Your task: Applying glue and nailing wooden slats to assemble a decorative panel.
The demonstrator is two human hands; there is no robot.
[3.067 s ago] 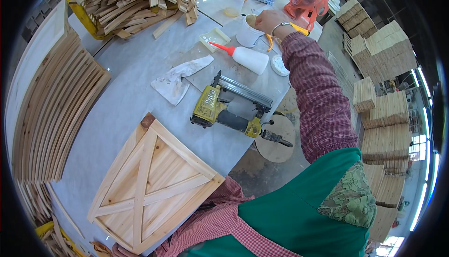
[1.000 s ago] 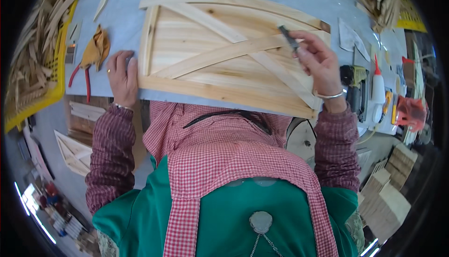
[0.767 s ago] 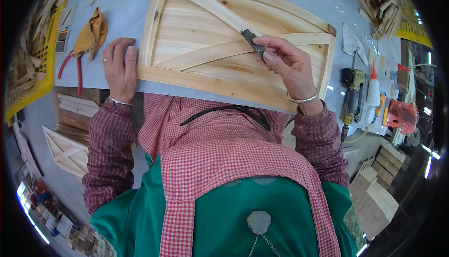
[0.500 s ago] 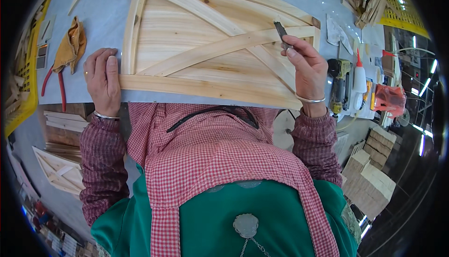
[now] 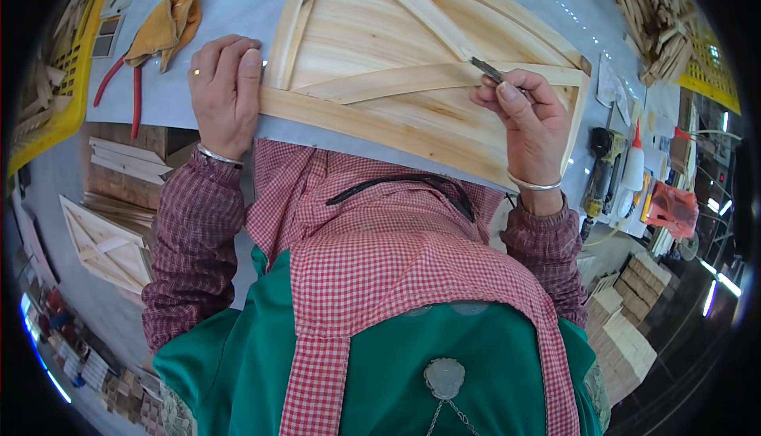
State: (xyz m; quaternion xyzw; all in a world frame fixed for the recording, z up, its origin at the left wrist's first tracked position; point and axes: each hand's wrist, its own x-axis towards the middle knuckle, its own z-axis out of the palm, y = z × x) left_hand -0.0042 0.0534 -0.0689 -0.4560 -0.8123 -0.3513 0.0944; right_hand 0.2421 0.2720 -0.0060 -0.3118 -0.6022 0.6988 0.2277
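A pale wooden panel (image 5: 388,32) lies before me, with a frame around its edge and two crossing strips. My right hand (image 5: 533,123) pinches a small flat dark tool (image 5: 487,70) between thumb and fingers. Its dark tip is at the crossing of the strips; whether it touches the wood I cannot tell. My left hand (image 5: 225,91) lies at the panel's near left corner, thumb alongside the end. Its fingers are curled together with their tips hidden, so anything inside them is out of sight.
Red-handled pliers (image 5: 136,95) and a tan work glove (image 5: 168,24) lie left of the panel. On the right are a power tool (image 5: 606,170) and a white squeeze bottle (image 5: 634,162). Yellow crates (image 5: 75,83) with wood pieces flank the table.
The whole view has shifted, putting the panel farther right and up. Against the panel, my right hand has brought the dark tool leftward and nearer, to the strips' crossing. My left hand stays put.
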